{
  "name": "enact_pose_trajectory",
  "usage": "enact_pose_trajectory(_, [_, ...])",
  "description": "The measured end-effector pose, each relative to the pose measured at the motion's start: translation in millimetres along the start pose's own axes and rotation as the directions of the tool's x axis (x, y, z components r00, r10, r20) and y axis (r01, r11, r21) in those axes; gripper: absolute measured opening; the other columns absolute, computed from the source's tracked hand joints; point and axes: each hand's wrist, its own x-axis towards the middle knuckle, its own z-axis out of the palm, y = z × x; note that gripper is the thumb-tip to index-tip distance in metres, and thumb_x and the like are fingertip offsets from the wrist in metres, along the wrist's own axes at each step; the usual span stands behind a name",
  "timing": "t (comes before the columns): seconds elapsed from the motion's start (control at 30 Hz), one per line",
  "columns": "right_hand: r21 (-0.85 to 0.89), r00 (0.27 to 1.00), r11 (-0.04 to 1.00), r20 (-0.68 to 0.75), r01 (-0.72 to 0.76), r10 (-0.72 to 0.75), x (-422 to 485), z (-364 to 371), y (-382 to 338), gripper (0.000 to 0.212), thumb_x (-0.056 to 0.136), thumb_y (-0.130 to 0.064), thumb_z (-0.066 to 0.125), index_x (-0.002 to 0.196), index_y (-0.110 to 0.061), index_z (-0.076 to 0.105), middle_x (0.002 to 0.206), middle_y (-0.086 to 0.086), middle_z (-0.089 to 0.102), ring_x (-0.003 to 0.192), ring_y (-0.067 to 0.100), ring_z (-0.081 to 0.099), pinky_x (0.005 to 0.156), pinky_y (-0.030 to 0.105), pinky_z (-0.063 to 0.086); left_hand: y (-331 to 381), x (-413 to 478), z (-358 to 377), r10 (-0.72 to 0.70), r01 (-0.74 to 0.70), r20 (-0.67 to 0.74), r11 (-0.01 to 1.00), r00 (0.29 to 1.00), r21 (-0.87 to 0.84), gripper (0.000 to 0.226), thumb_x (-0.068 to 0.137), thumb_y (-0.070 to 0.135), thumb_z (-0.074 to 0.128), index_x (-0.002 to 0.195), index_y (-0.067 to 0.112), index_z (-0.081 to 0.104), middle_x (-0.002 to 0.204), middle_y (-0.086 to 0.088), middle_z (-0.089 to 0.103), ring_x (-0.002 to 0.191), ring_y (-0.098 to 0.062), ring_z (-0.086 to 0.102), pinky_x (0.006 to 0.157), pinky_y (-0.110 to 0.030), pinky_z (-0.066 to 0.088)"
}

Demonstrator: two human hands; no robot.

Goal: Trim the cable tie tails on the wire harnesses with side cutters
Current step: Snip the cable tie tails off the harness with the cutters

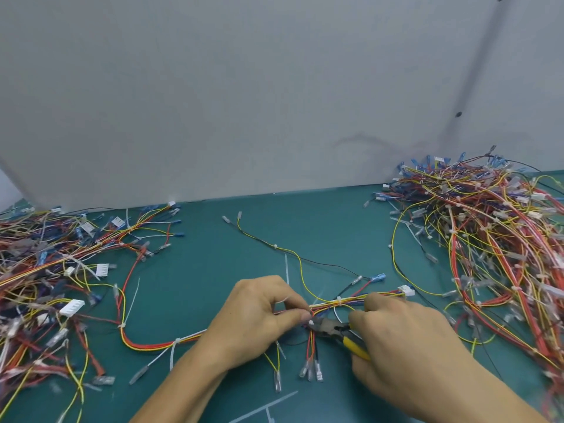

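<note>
One wire harness (158, 343) of red, yellow and white wires lies across the green mat in front of me. My left hand (256, 319) pinches the bundle near its middle, beside a white cable tie (311, 322). My right hand (396, 337) grips the yellow handles of the side cutters (331, 326), whose jaws sit at that tie next to my left fingertips. Other white ties with long tails (172, 352) stick out along the harness to the left. Whether the jaws are closed on a tail I cannot tell.
A large heap of harnesses (494, 239) fills the right side of the green mat (213, 254). Another heap (45, 270) covers the left side. A grey wall (244, 87) stands behind. Loose terminal ends (311, 370) lie near the front.
</note>
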Motion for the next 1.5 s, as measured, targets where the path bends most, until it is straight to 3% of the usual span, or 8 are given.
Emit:
enact_pose_trajectory(0.2, [0.03,0.996,0.999,-0.08,-0.033,0.035,-4.5,3.1,-6.6,0.025,0.084,-0.049,0.052,0.091,-0.025,0.048,0.091,-0.002,0.04,0.096,0.025,0.058,0.047,0.028,0.014,-3.5,1.5,6.5,-0.053,0.051,0.027,0.997,0.998,0.056,0.023,0.079,0.021,0.077,0.089,0.041,0.073,0.078,0.022,0.066,0.077,0.006,0.059,0.069,-0.007,0.038])
enact_pose_trajectory(0.37, [-0.003,0.986,0.998,-0.157,-0.061,0.06,-5.6,2.8,-6.9,0.044,0.02,-0.034,0.087,0.043,-0.018,0.053,0.047,0.0,0.047,0.036,0.024,0.048,0.04,0.025,0.02,-1.9,2.6,6.8,-0.114,0.112,0.028,0.992,0.993,0.049,0.031,0.079,0.024,0.077,0.083,0.052,0.065,0.077,0.022,0.068,0.075,0.006,0.06,0.067,-0.008,0.04])
enact_pose_trajectory(0.63, [-0.021,0.963,0.996,-0.26,-0.082,0.074,-3.2,0.9,-11.7,0.072,0.014,-0.029,0.088,0.052,-0.018,0.027,0.043,0.0,0.043,0.03,0.023,0.045,0.058,0.019,-0.008,-0.3,2.5,5.6,-0.147,0.147,0.035,0.989,0.988,0.023,0.03,0.078,0.025,0.076,0.079,0.052,0.065,0.074,0.019,0.07,0.07,0.004,0.061,0.064,-0.01,0.043])
enact_pose_trajectory(0.93, [-0.027,0.959,0.999,-0.284,-0.025,0.016,0.4,-0.4,-16.4,0.05,0.006,-0.013,0.087,0.036,-0.014,0.048,0.038,0.003,0.04,0.023,0.023,0.039,0.06,0.015,-0.004,-6.5,2.4,7.4,-0.177,0.177,0.067,0.984,0.982,0.009,0.02,0.082,0.03,0.072,0.081,0.048,0.067,0.077,0.016,0.072,0.075,-0.001,0.063,0.072,-0.022,0.05])
enact_pose_trajectory(1.07, [-0.018,0.948,1.0,-0.317,0.015,-0.02,2.5,-0.8,-16.8,0.065,0.005,-0.007,0.085,0.04,-0.021,0.031,0.037,0.004,0.04,0.023,0.022,0.04,0.06,0.015,-0.004,-9.4,3.7,8.4,-0.181,0.183,0.1,0.983,0.978,-0.011,0.011,0.088,0.035,0.066,0.08,0.03,0.073,0.07,-0.001,0.068,0.06,-0.011,0.051,0.061,-0.027,0.042])
enact_pose_trajectory(1.27, [-0.03,0.98,0.999,-0.197,0.035,-0.041,2.7,2.9,-13.6,0.072,0.008,-0.014,0.087,0.046,-0.019,0.027,0.038,0.007,0.028,0.024,0.024,0.042,0.057,0.016,-0.005,-10.2,4.4,9.2,-0.186,0.19,0.108,0.981,0.977,-0.025,0.02,0.089,0.036,0.064,0.074,0.026,0.072,0.068,-0.006,0.064,0.056,-0.007,0.042,0.056,-0.025,0.035])
enact_pose_trajectory(1.4, [-0.078,0.997,0.994,-0.001,0.076,-0.076,4.9,-1.6,-5.7,0.029,0.074,-0.03,0.068,0.076,-0.024,0.04,0.081,0.006,0.055,0.077,0.03,0.065,0.046,0.025,0.006,-9.0,4.9,7.1,-0.206,0.211,0.083,0.976,0.975,-0.051,0.02,0.088,0.036,0.065,0.073,0.024,0.072,0.07,0.001,0.069,0.064,-0.016,0.056,0.066,-0.03,0.046])
enact_pose_trajectory(1.5, [-0.065,1.0,0.998,-0.004,0.015,-0.015,3.4,-12.6,-1.8,0.04,0.044,-0.033,0.084,0.057,-0.022,0.048,0.059,-0.001,0.055,0.048,0.026,0.059,0.044,0.021,0.007,-7.6,4.5,-0.8,-0.259,0.267,0.066,0.939,0.964,-0.216,0.026,0.088,0.037,0.061,0.071,0.019,0.071,0.067,0.004,0.067,0.057,-0.01,0.053,0.054,-0.023,0.041])
